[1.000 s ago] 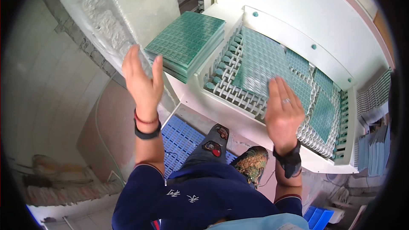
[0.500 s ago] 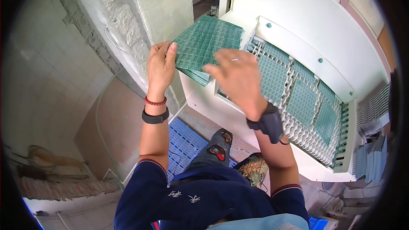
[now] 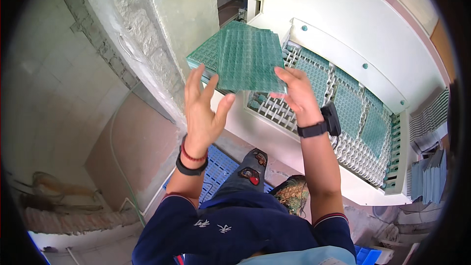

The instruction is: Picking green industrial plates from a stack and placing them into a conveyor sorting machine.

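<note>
A green, see-through patterned sheet (image 3: 250,59), like textured glass, is gripped at its lower right corner by my right hand (image 3: 300,93), thumb on top and fingers below. It lies turned across a stack of similar green sheets (image 3: 202,53) at the left corner of the white machine (image 3: 319,12). Whether it rests on the stack or is lifted off cannot be told, nor whether more than one sheet is held. My left hand (image 3: 201,110) is open, fingers spread, close to the stack's front edge, holding nothing.
Right of the stack, the machine's bed of pale chain links (image 3: 343,149) carries several green sheets (image 3: 349,108). Thin grey-blue panels (image 3: 429,181) stand at the far right. A rough concrete pillar (image 3: 191,12) rises behind the stack, and a blue plastic pallet (image 3: 221,167) lies by my feet.
My right hand has gone from hovering over the stack to gripping a sheet's corner, and that sheet has turned and shifted right. My left hand has come off the stack's left edge and opened.
</note>
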A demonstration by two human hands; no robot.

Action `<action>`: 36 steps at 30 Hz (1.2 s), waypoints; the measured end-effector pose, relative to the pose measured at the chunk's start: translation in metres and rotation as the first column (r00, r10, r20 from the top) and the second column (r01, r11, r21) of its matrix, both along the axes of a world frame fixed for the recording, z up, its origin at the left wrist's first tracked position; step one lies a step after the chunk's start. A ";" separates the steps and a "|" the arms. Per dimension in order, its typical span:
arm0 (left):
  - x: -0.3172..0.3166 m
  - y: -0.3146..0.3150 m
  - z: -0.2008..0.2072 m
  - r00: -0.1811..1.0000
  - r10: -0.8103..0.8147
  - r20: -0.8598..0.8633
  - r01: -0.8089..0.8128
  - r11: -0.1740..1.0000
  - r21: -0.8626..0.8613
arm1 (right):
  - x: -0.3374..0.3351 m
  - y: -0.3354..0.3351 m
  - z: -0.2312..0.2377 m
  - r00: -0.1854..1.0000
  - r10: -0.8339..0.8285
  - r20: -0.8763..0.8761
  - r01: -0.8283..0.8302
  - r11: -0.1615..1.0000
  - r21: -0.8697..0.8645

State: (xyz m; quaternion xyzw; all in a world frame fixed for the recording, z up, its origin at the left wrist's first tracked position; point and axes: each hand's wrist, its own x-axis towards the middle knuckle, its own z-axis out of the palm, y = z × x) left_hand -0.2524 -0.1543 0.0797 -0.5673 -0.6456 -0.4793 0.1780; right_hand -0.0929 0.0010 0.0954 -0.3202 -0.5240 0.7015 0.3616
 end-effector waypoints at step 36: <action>0.139 0.012 -0.140 -0.312 0.054 0.948 0.752 0.624 0.212 | 0.204 -0.141 -0.118 0.569 -0.639 0.518 0.504 0.769 0.394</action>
